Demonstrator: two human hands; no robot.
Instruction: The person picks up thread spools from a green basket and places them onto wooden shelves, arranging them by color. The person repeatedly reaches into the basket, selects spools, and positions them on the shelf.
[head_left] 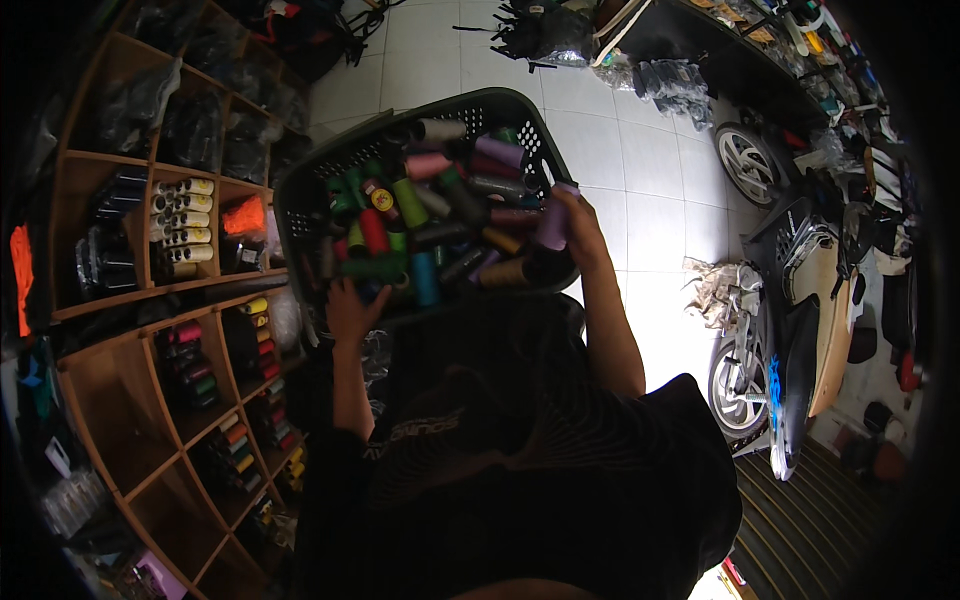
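Observation:
A dark green plastic basket (500,97) full of thread spools is in front of me. My right hand (582,232) is at its right side, fingers closed around a light purple thread spool (552,224) held roughly upright. At the near left corner, my left hand (353,310) reaches over the rim with thumb and fingers apart, its fingertips by a dark green spool (372,268). Close to it lie a blue spool (426,280) and a red spool (374,232). A lime green spool (409,203) and a pink spool (428,166) lie farther back in the pile.
On the left, a wooden cubby shelf (120,395) holds thread spools, including cream ones (184,222), and plastic-wrapped packs. A motorbike (785,330) stands at the right on the white tiled floor (590,145). Dark bags and wrapped goods (675,88) lie at the back.

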